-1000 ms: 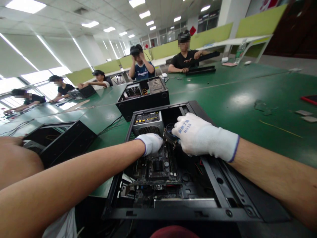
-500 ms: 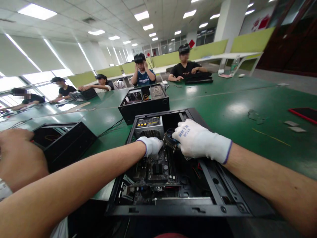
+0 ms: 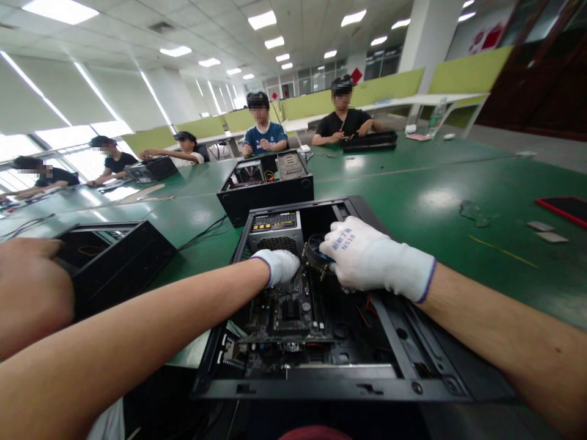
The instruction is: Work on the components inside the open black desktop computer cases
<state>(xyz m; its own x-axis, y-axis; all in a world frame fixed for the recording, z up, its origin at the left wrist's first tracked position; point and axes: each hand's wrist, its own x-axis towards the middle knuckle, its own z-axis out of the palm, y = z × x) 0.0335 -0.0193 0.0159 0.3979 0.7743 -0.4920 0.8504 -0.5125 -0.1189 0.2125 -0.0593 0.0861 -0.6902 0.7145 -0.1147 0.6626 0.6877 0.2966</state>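
An open black computer case (image 3: pixel 321 390) lies on its side in front of me. Inside it are a motherboard (image 3: pixel 293 310) and a grey power supply (image 3: pixel 276 231). My right hand (image 3: pixel 360 252), in a white glove, grips a round black CPU cooler (image 3: pixel 316 252) by its right side; the cooler is tilted beside the power supply. My left hand (image 3: pixel 283 266), also gloved, reaches down over the board just left of the cooler. Its fingers are curled, and their tips are hidden, so what they hold does not show.
A second open case (image 3: pixel 266 198) stands just behind mine, a third (image 3: pixel 132 263) at the left. Another person's bare hand (image 3: pixel 34 293) is close at left. Several people sit around the green table (image 3: pixel 413 183). A red-edged black tray (image 3: pixel 562 209) and small grey pieces (image 3: pixel 550 236) lie at right.
Both my hands stay at the cooler and board with hardly any shift. Across the table, a person has lowered both hands from the head. The neighbour's hand at left has moved slightly left.
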